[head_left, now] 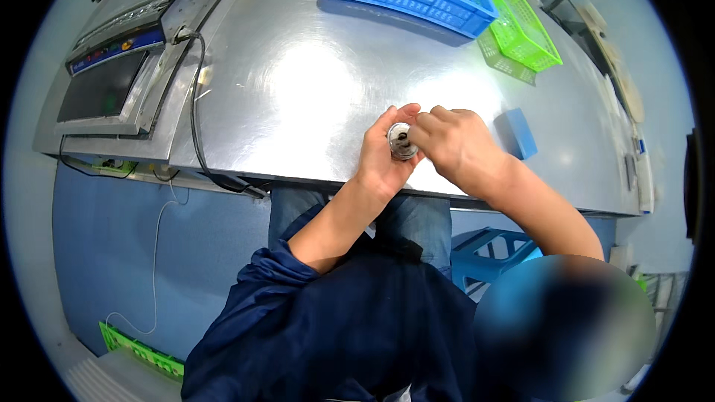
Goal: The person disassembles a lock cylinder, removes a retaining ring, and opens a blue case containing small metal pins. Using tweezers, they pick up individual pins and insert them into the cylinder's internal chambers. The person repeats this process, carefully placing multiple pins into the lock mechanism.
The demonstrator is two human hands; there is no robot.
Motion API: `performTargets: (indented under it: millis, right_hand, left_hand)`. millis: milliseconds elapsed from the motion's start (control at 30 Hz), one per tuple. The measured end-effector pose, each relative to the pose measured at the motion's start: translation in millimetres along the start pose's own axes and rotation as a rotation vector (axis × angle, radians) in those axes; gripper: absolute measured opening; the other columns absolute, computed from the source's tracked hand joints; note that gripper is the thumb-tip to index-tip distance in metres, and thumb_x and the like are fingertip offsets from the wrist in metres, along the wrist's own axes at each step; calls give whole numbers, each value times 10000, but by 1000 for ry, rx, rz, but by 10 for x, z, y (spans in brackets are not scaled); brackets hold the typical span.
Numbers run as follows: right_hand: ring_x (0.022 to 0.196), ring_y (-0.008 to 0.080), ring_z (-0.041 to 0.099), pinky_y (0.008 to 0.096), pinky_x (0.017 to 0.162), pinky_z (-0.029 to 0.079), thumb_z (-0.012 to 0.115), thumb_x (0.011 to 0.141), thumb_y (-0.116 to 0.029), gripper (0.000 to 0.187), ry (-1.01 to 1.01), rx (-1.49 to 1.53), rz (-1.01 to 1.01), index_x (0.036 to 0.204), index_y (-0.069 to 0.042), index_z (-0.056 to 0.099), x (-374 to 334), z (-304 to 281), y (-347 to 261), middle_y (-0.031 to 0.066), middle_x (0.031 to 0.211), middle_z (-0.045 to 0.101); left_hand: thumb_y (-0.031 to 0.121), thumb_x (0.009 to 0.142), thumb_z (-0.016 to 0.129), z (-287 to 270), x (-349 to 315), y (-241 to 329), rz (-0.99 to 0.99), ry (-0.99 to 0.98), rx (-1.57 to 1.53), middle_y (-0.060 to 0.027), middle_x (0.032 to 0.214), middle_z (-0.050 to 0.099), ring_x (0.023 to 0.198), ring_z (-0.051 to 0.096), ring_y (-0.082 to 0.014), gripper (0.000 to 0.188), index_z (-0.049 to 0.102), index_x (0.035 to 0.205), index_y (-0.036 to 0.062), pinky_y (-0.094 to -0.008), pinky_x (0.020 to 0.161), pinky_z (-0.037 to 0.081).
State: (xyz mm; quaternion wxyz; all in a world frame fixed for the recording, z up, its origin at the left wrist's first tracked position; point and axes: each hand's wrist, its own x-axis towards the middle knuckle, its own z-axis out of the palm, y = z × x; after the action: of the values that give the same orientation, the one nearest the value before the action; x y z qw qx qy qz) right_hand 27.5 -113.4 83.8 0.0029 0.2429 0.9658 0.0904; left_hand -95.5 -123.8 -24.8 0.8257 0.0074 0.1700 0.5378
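Observation:
Over the front part of the metal table, my left hand is closed around a small round metal-rimmed container. Its open top faces up and shows something dark inside, too small to name. My right hand reaches to the container from the right, with its fingers curled and pinched at the rim. Whatever those fingertips hold, if anything, is hidden behind the knuckles. To the right of my right hand, a blue block rests on the table.
A blue plastic crate and a green basket stand at the back of the metal table. On the left sits a scale-like machine with a black cable. Below the table edge is a blue stool.

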Motion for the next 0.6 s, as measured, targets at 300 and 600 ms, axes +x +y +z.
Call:
performTargets:
  millis: [300, 600]
  right_hand:
    - [634, 170, 595, 291, 533, 464, 613, 796, -108, 95, 153, 470, 532, 833, -20, 622, -106, 30, -6, 68, 709, 599]
    - [462, 119, 544, 248, 386, 408, 589, 783, -110, 144, -14, 1385, 1152, 739, 26, 605, 70, 46, -3, 77, 606, 583]
  left_hand:
    - [341, 986, 370, 69, -8, 28, 129, -3, 4, -70, 1021, 595, 1028, 547, -209, 334, 530, 1116, 78, -366, 937, 419]
    - [320, 992, 379, 48, 17, -19, 213, -55, 80, -96, 1051, 601, 1054, 549, -233, 332, 541, 1105, 53, -382, 933, 422]
